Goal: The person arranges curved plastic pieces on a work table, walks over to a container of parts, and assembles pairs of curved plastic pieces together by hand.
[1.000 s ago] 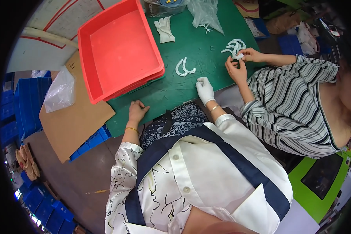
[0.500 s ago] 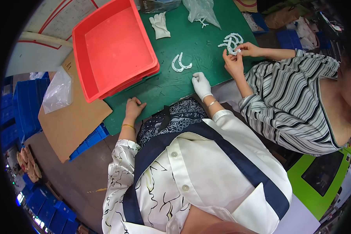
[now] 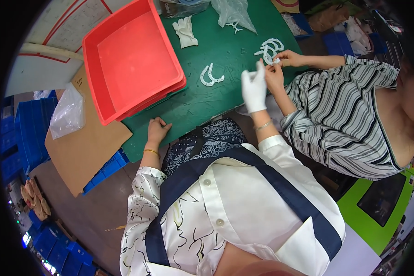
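Observation:
My bare left hand (image 3: 157, 130) rests on the near edge of the green table (image 3: 207, 103), fingers curled in and nothing visible in them. My right hand (image 3: 254, 91), in a white glove, is raised beside a co-worker's hands with its fingers stretched and apart, holding nothing. Two white curved plastic pieces (image 3: 211, 76) lie on the table left of my right hand. Several similar white curved pieces (image 3: 272, 48) are beyond it, at the co-worker's hands (image 3: 276, 73), which handle one of them.
Stacked red trays (image 3: 133, 60) stand on the left of the table. Beyond lie a spare white glove (image 3: 185, 32), a clear plastic bag (image 3: 237, 14) and a small white branched piece (image 3: 235, 27). Cardboard (image 3: 85, 147) and another bag (image 3: 68, 112) are at the left. A co-worker in stripes (image 3: 340, 119) sits right.
My right hand has lifted from the table's near edge, moved right and away from me toward the co-worker's hands, and its fingers have opened. My left hand has stayed in place.

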Motion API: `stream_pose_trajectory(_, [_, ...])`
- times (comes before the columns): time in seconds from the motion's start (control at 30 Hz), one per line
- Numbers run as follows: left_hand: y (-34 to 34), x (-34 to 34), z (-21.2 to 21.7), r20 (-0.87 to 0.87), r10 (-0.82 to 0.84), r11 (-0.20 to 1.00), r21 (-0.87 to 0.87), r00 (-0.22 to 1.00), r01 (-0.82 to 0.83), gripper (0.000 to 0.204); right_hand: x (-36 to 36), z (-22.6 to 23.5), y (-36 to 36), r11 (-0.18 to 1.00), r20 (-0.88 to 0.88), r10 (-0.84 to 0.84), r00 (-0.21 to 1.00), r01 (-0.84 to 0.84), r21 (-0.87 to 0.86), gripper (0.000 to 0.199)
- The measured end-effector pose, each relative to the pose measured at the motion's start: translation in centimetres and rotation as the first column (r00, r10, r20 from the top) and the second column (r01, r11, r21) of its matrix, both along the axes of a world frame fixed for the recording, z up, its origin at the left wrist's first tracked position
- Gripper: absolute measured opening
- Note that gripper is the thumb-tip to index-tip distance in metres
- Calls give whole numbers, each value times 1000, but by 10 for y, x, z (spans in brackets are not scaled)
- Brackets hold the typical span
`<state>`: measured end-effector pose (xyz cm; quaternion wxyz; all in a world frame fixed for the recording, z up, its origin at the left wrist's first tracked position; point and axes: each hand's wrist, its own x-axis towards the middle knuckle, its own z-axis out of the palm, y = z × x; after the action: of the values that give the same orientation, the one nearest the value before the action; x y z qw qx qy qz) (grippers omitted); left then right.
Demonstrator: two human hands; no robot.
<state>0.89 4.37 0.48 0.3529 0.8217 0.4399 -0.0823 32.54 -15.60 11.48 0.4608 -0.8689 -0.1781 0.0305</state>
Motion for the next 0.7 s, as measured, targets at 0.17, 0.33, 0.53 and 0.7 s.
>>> stream_pose_trajectory(0.17, [-1, 3, 4, 1, 20, 1000, -16, 1000, -20, 34, 60, 24, -13, 921, -547, 29, 837, 190, 341, 36])
stream_pose_trajectory(0.33, [0, 2, 2, 36, 1, 1000, 3, 999, -1, 34, 57, 29, -2, 935, -557, 0, 831, 197, 294, 30])
stream_pose_trajectory(0.53, [-3, 2, 9, 47, 31, 1000, 0, 998, -31, 33, 51, 27, 9, 931, -502, 76, 862, 119, 345, 36])
stream_pose_trajectory(0.7, [-5, -1, 4, 31, 48, 999, -14, 998, -47, 32, -4, -13, 11, 963, -589, 247, 769, -264, 59, 35])
